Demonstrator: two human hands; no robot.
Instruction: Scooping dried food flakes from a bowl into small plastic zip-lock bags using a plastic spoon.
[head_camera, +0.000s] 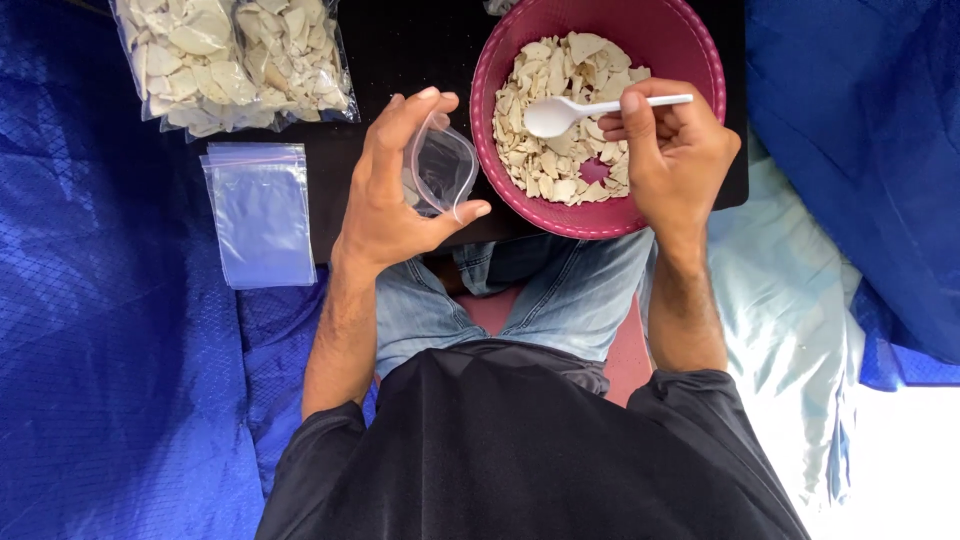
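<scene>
White plastic spoon (575, 108) is pinched in the right hand (668, 150), its bowl kept over the pale broken chips in the round pink plastic bowl (690, 40). A small clear zip bag (441, 168) is held open in the left hand (395, 190), just left of the bowl. Further left, a stack of empty clear bags (260, 212) is lying flat, with two filled chip bags (232, 58) above it.

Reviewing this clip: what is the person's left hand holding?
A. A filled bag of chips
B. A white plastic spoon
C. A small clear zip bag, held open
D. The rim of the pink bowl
C: the left hand pinches a small clear zip bag with its mouth held open, beside the pink bowl, while the right hand holds the white spoon over the pale chips.
</scene>
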